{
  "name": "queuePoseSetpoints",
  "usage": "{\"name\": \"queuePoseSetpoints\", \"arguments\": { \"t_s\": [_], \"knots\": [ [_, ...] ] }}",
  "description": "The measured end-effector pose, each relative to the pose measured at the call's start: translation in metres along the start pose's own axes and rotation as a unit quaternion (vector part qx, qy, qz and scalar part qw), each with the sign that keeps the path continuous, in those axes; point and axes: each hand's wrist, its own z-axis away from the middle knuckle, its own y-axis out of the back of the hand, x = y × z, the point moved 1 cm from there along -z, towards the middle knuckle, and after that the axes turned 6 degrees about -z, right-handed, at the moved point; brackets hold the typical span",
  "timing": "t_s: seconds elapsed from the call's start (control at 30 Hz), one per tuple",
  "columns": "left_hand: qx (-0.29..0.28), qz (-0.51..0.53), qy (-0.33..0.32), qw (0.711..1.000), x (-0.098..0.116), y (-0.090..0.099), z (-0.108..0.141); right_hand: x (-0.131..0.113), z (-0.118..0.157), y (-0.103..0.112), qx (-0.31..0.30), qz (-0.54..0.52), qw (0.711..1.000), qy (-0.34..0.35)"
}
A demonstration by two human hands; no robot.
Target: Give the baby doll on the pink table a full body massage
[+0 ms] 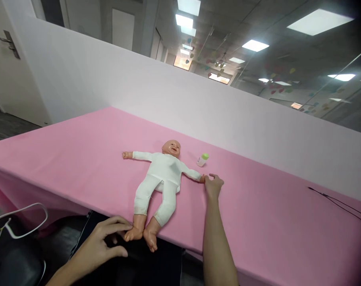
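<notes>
A baby doll (164, 174) in a white long-sleeved suit lies on its back on a pink tablecloth (79, 159), its feet reaching the near table edge. My right hand (213, 186) is at the doll's outstretched arm, with its fingers against the small vinyl hand; I cannot tell whether they grip it. Just beyond that arm stands a small baby bottle (202, 159) with a green top, tilted or lying on the cloth. My left hand (101, 242) hangs over the near edge, its spread fingertips at the doll's foot.
A white partition wall (168, 91) runs along the far side of the table. A thin black cable (338, 204) lies on the cloth at the right. A white cable (19, 218) loops over a dark seat (13, 258) below the table's near left corner.
</notes>
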Motion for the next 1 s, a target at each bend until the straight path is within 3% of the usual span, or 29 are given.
{"name": "queuePoseSetpoints", "arguments": {
  "t_s": [0.07,0.13,0.2,0.27,0.33,0.4,0.47,0.53,0.6,0.8,0.9,1.0],
  "knots": [
    [0.016,-0.026,-0.009,1.0,0.01,0.015,-0.007,-0.028,0.025,0.013,-0.055,-0.002,0.996,0.077],
    [0.064,-0.068,0.008,0.996,0.024,0.032,-0.024,-0.052,0.066,0.03,-0.2,-0.018,0.976,0.087],
    [0.121,-0.114,0.023,0.986,0.038,0.048,-0.053,-0.061,0.12,0.046,-0.356,-0.038,0.933,0.034],
    [0.167,-0.16,0.018,0.973,0.047,0.062,-0.091,-0.053,0.179,0.057,-0.49,-0.054,0.869,-0.048],
    [0.202,-0.252,0.045,0.946,0.048,0.076,-0.135,-0.032,0.232,0.059,-0.526,-0.081,0.84,-0.106],
    [0.204,-0.371,0.089,0.902,0.038,0.088,-0.175,-0.007,0.272,0.053,-0.491,-0.143,0.85,-0.123],
    [0.168,-0.432,0.149,0.873,0.022,0.097,-0.206,0.015,0.3,0.043,-0.424,-0.236,0.863,-0.143],
    [0.115,-0.445,0.153,0.875,0.005,0.104,-0.224,0.031,0.318,0.034,-0.375,-0.303,0.862,-0.155],
    [0.09,-0.419,0.129,0.894,-0.009,0.108,-0.23,0.042,0.327,0.03,-0.335,-0.326,0.869,-0.162],
    [0.119,-0.137,0.087,0.98,-0.022,0.111,-0.225,0.066,0.316,0.045,-0.183,-0.3,0.928,-0.125],
    [0.17,0.017,0.084,0.982,-0.022,0.105,-0.234,0.07,0.298,0.055,-0.082,-0.289,0.95,-0.092],
    [0.228,0.143,0.088,0.959,-0.021,0.094,-0.251,0.057,0.28,0.058,-0.037,-0.334,0.941,-0.049]
  ]
}}
